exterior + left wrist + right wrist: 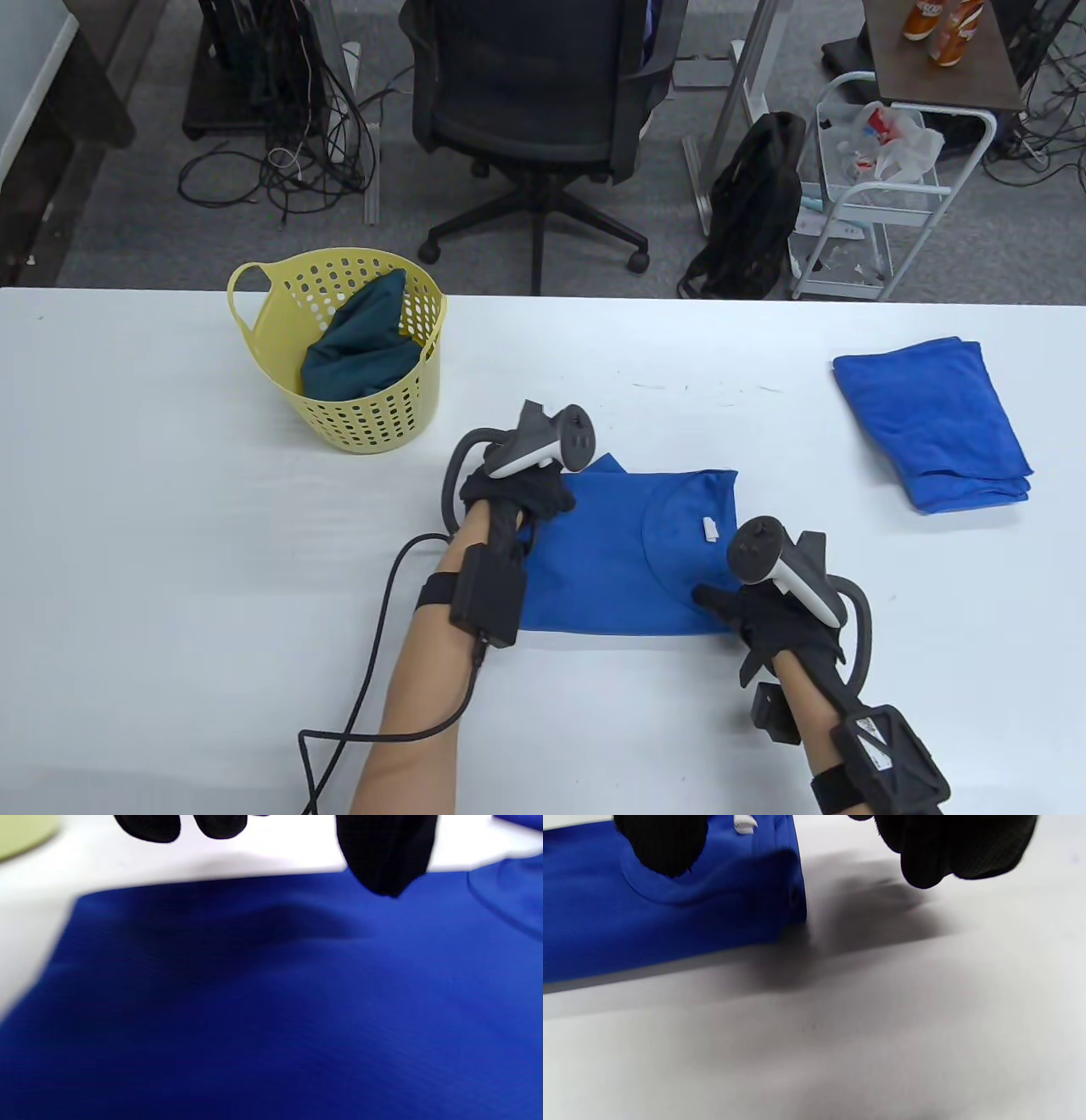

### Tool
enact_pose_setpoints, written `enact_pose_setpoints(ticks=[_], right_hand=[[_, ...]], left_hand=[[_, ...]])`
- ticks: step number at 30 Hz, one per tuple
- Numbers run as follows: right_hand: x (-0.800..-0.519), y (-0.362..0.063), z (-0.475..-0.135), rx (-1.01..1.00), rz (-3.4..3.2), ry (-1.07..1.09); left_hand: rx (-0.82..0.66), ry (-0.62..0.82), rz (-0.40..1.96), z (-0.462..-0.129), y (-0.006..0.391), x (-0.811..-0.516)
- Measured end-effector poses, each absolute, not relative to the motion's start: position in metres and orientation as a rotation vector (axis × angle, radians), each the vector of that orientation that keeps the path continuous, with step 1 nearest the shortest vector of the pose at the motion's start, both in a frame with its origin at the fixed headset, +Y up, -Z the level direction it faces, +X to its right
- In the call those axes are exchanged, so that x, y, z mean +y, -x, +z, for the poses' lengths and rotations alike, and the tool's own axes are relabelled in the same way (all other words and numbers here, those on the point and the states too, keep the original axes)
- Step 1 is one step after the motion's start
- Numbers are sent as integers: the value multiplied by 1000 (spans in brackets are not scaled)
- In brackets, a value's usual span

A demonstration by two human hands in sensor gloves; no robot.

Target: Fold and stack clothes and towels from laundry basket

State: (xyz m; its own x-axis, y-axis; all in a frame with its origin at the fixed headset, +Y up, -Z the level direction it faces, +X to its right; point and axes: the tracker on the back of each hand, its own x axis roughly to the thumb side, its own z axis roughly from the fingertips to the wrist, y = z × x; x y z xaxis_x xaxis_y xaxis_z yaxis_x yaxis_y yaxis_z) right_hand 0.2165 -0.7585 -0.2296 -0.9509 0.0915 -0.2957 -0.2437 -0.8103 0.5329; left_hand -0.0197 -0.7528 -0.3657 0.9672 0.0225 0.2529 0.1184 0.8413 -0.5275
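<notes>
Blue and smooth-knit, the shirt [624,556] lies folded into a broad rectangle on the white table [170,526], near the person's edge and a little right of centre. Its long axis runs left to right; the collar curve and a small white label [711,528] sit toward the right end.

Both hands are at it, one per end. The left hand [516,492] rests at the far-left corner with its fingers bent down onto the cloth. From the left wrist view the fingertips [386,861] hang just over the far edge, but whether they pinch the fabric or only press it I cannot tell. The right hand [768,615] is at the near-right corner; one fingertip [706,595] reaches left onto the shirt and the rest curl loosely above bare table just beside the edge, gripping nothing that I can see.

So the garment lies between the hands, and my guess is the next fold carries one short end across to the other. Either hand is placed for that.

Further out, a folded blue towel [933,420] lies well apart at the far right, the likely stacking spot, so the right hand is nearer it. At the far left stands the yellow laundry basket [373,416], a dark teal garment [361,344] inside it.
</notes>
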Motion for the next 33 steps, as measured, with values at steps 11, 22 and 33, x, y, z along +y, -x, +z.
enact_pose_setpoints(ticks=[11,22,33], right_hand=[[-748,-221,-226,416,2436,376],[-766,-220,-224,110,2049,681],[-787,-183,-234,305,2561,794]], left_hand=[[-293,549,-178,-357,9,-764],[-234,421,141,-348,37,-764],[-184,569,60,-355,36,-776]])
